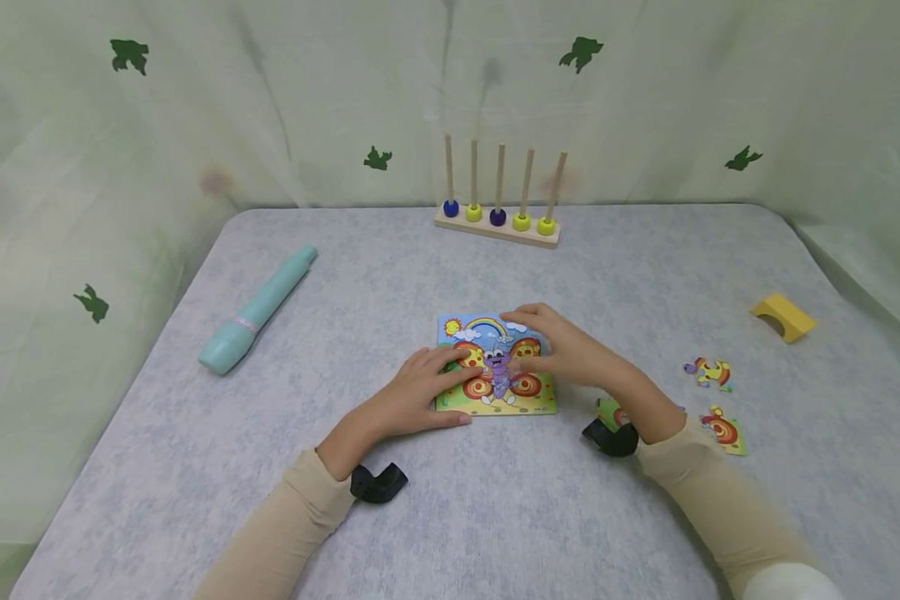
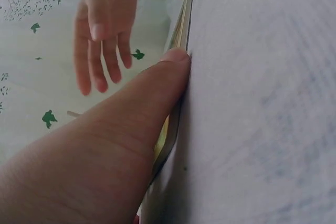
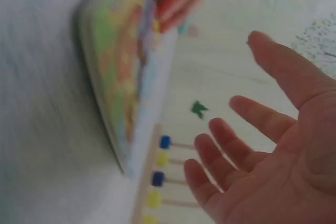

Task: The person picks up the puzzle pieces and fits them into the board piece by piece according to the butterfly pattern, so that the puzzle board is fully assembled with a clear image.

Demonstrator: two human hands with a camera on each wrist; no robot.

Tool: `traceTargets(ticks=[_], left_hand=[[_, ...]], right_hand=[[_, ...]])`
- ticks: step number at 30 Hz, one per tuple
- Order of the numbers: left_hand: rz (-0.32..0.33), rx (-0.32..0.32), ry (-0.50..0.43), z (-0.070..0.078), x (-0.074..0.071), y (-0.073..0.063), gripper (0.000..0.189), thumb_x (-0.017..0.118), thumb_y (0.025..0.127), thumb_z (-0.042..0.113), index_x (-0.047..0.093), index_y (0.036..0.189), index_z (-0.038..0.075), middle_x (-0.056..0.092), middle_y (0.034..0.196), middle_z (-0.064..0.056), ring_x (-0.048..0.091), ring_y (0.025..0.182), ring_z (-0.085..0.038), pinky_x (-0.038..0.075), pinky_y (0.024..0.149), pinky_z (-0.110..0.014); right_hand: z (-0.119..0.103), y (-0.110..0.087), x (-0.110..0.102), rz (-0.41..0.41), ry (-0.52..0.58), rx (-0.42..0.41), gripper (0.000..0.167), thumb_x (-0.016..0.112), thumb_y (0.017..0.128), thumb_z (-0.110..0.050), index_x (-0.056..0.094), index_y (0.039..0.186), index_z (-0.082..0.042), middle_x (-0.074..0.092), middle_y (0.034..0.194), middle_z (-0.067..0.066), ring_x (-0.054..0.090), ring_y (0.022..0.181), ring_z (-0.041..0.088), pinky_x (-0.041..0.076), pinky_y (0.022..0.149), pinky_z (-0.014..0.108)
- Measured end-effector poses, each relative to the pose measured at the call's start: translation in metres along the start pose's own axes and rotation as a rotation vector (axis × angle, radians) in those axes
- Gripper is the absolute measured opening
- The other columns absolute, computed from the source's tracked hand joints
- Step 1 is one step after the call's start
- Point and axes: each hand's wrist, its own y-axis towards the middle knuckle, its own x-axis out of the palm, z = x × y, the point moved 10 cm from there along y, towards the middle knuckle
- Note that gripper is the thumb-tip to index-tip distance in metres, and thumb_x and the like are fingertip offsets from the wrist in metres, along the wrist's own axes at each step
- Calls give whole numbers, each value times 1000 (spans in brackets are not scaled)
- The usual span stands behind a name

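Note:
A jigsaw puzzle board (image 1: pixel 502 385) with a butterfly, rainbow and sun picture lies flat on the table. My left hand (image 1: pixel 412 396) rests on its left side, fingers spread over the picture. In the left wrist view the thumb (image 2: pixel 131 98) of that hand lies along the board's near edge. Over the right part of the board is my right hand (image 1: pixel 573 354), with fingers apart and nothing held. The right wrist view shows that right hand (image 3: pixel 273 166) lifted off the blurred board (image 3: pixel 118 72), its palm in sight.
Loose puzzle pieces (image 1: pixel 712 373) lie to the right, one partly hidden by the right wrist. A yellow arch block (image 1: pixel 785 317) stands beyond them. At the back is a wooden peg rack (image 1: pixel 497 228) with blue and yellow beads. A turquoise toy microphone (image 1: pixel 258 310) lies at left.

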Motion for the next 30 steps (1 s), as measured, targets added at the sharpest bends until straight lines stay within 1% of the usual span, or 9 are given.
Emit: traceTargets(ticks=[3, 7, 11, 14, 17, 20, 22, 26, 30], left_hand=[[1, -9, -5, -1, 0, 0, 65, 55, 82, 55, 40, 137, 24, 25, 143, -5, 16, 132, -21, 10, 104, -46], [-1, -10, -6, -2, 1, -1, 65, 55, 82, 55, 40, 137, 24, 25, 144, -4, 15, 132, -21, 9, 104, -45], [8, 7, -3, -1, 0, 0, 65, 55, 82, 54, 40, 137, 23, 24, 144, -4, 15, 132, -21, 11, 104, -44], [8, 13, 0, -1, 1, 0, 65, 55, 82, 55, 40, 137, 23, 24, 144, -3, 15, 132, -21, 12, 103, -44], [3, 7, 0, -2, 2, 0, 65, 54, 82, 55, 40, 137, 24, 23, 144, -2, 14, 132, -20, 11, 104, -44], [-1, -1, -3, -3, 2, 0, 66, 54, 82, 56, 39, 137, 25, 22, 145, -2, 13, 132, -19, 10, 104, -44], [-1, -3, -7, -3, 2, 0, 65, 54, 81, 56, 39, 137, 25, 23, 144, -2, 14, 132, -19, 10, 104, -44], [-4, -7, -11, -3, 2, 0, 66, 54, 81, 57, 39, 137, 26, 24, 144, -2, 15, 132, -19, 10, 104, -43], [-11, -14, -10, -3, 2, 0, 66, 54, 81, 57, 38, 137, 27, 24, 143, -2, 16, 131, -18, 10, 104, -42]], right_hand=[[-7, -18, -27, 95, -7, -39, 67, 69, 80, -29, 37, 138, -14, 30, 138, 10, 29, 125, 28, 30, 95, 53], [-7, -50, -64, 237, -51, -76, 70, 72, 77, -25, 38, 137, -15, 34, 137, 8, 30, 125, 29, 30, 93, 55], [4, -87, -94, 360, -98, -54, 73, 76, 73, -16, 40, 136, -16, 38, 135, 8, 32, 122, 30, 30, 91, 57], [18, -111, -109, 418, -114, -9, 76, 77, 70, -10, 41, 136, -16, 39, 134, 10, 33, 121, 32, 29, 91, 59], [35, -130, -119, 449, -119, 56, 76, 77, 69, -10, 41, 136, -14, 39, 134, 13, 33, 119, 37, 26, 90, 62], [55, -144, -122, 453, -109, 116, 76, 76, 71, -11, 38, 137, -11, 38, 134, 17, 32, 117, 41, 22, 90, 65], [68, -151, -122, 454, -96, 151, 75, 75, 73, -11, 37, 137, -9, 38, 133, 19, 32, 115, 41, 21, 89, 65], [93, -160, -118, 431, -81, 233, 74, 72, 77, -16, 33, 139, -7, 35, 133, 23, 30, 114, 44, 22, 86, 67], [116, -165, -111, 384, -49, 325, 76, 68, 81, -25, 25, 142, -6, 27, 137, 27, 21, 120, 49, 19, 86, 69]])
